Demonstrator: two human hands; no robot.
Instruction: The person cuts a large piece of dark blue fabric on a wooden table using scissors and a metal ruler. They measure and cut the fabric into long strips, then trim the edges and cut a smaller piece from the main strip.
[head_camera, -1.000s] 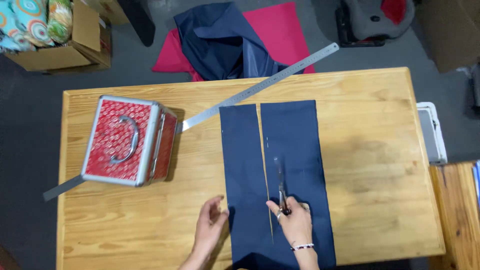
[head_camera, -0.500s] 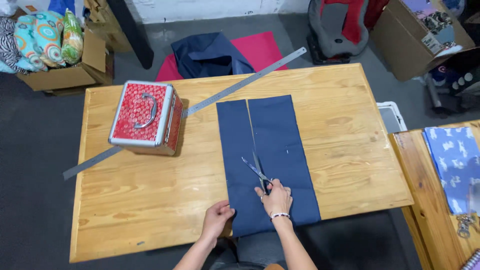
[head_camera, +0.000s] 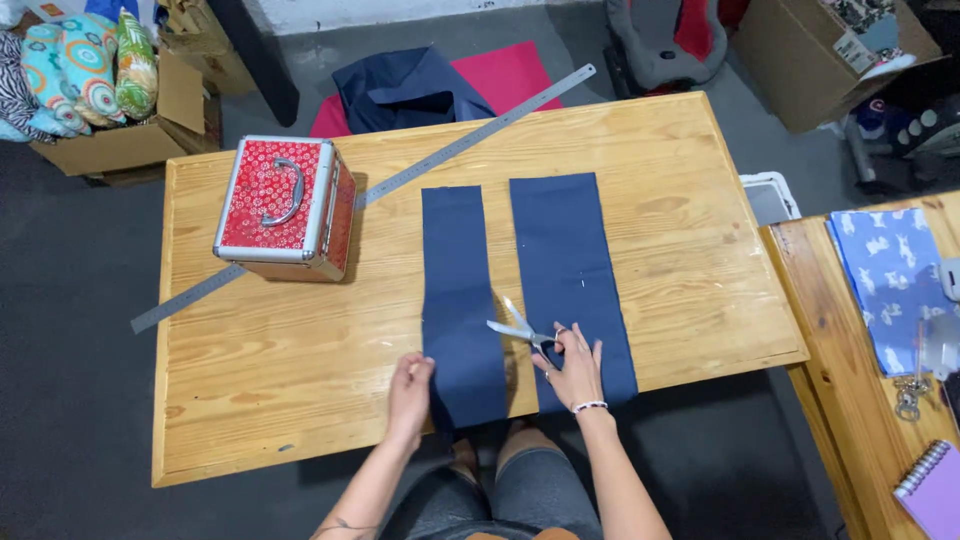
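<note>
Scissors (head_camera: 520, 328) lie with blades apart in the gap between two navy fabric strips, handles gripped by the curled fingers of the right hand (head_camera: 574, 366), blades pointing away from the fingertips toward the far table edge. Left strip (head_camera: 458, 300) lies under the left hand (head_camera: 410, 385), whose fingers rest together on its near left edge; right strip (head_camera: 570, 270) lies partly beneath the right hand

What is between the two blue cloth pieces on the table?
In the head view, the left strip and right strip lie apart, with bare wooden table between them. Near the right hand, open scissors sit in that gap.
</note>
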